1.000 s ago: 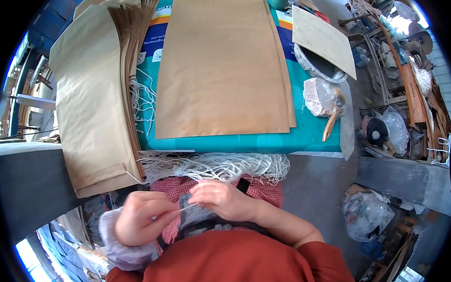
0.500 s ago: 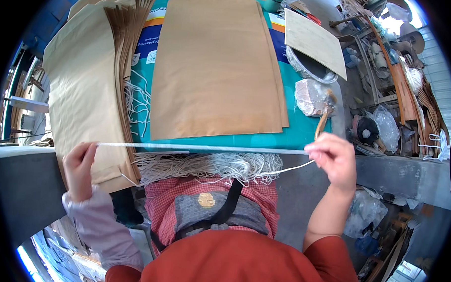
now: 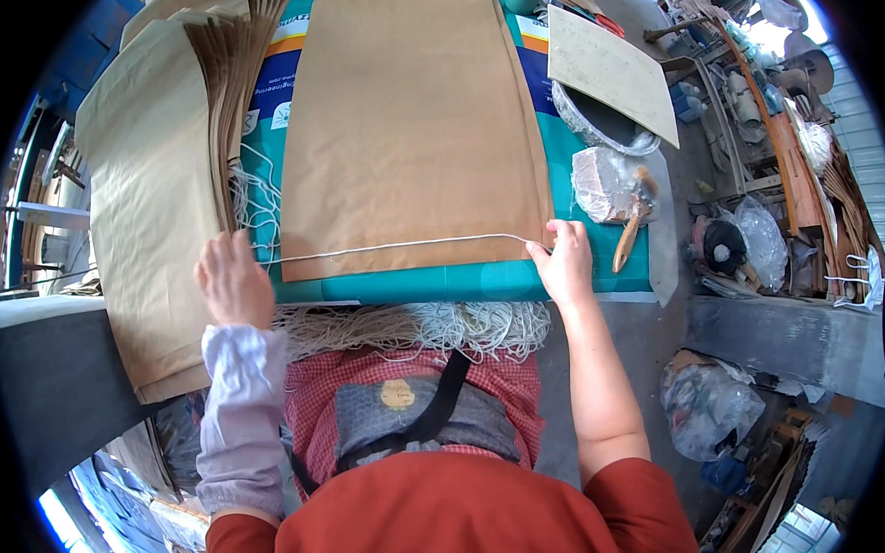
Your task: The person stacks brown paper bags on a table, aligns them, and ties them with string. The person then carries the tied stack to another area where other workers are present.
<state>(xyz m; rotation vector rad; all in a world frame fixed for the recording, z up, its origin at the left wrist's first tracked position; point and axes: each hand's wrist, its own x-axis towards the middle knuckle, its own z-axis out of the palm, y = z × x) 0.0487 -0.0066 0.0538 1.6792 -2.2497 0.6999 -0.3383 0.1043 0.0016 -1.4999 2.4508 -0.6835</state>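
Note:
A white string runs across the lower part of a large brown paper sheet, slightly slack and a little above its near edge. My right hand pinches the string at the sheet's right edge. At the left end, my left hand has its fingers closed around the string, beside the stack of brown paper sheets; its fingertips are partly hidden. A second sheet edge shows under the large one, on a teal printed cover. A thick bundle of white strings lies along the near edge, in front of my waist.
Folded brown paper is piled at the left. More white strings lie beside it. On the right are a brush, a plastic-wrapped block, and a bowl under a pale board. Cluttered shelving stands farther right.
Both hands have moved away from me and closer together, bringing the taut string from the near edge onto the paper, where it now bends slightly. The brush handle is now uncovered.

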